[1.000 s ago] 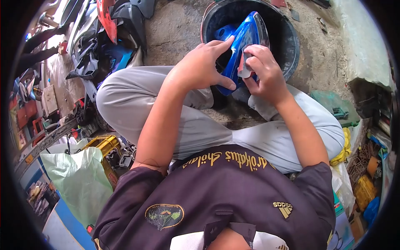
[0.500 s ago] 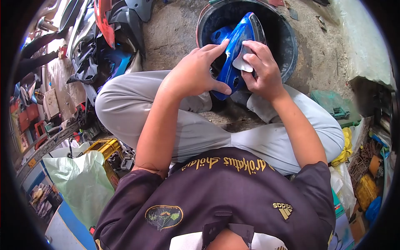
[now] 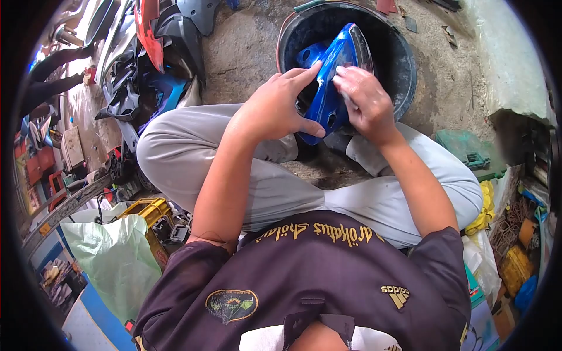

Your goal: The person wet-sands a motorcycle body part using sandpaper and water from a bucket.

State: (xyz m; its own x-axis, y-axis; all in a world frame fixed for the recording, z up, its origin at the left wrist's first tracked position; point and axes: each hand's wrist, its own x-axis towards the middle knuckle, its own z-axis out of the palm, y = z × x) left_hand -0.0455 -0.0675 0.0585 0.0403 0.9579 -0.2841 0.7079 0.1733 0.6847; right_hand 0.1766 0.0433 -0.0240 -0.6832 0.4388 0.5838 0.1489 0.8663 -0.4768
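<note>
A glossy blue plastic panel (image 3: 321, 100), shaped like a piece of motorcycle bodywork, is tilted over the black tub (image 3: 405, 88). My left hand (image 3: 275, 108) grips its left edge, fingers toward the upper part and thumb at the lower end. On the panel's right side, my right hand (image 3: 369, 105) presses with bent fingers closed on a thin pale sheet (image 3: 349, 100), mostly hidden under them. The fingers look wet. Behind the panel, another blue part (image 3: 309, 54) shows inside the tub.
Dark and red bodywork panels (image 3: 149, 38) are piled at the upper left. A yellow crate (image 3: 146, 209) and a pale plastic bag (image 3: 114, 245) stand at the left. At right lie a green box (image 3: 465, 146) and a yellow cloth (image 3: 485, 207). Concrete floor (image 3: 246, 52) surrounds the tub.
My right hand has shifted slightly on the panel and its fingers have curled in, covering most of the pale sheet. The panel's top has dipped a little; my left hand keeps its grip.
</note>
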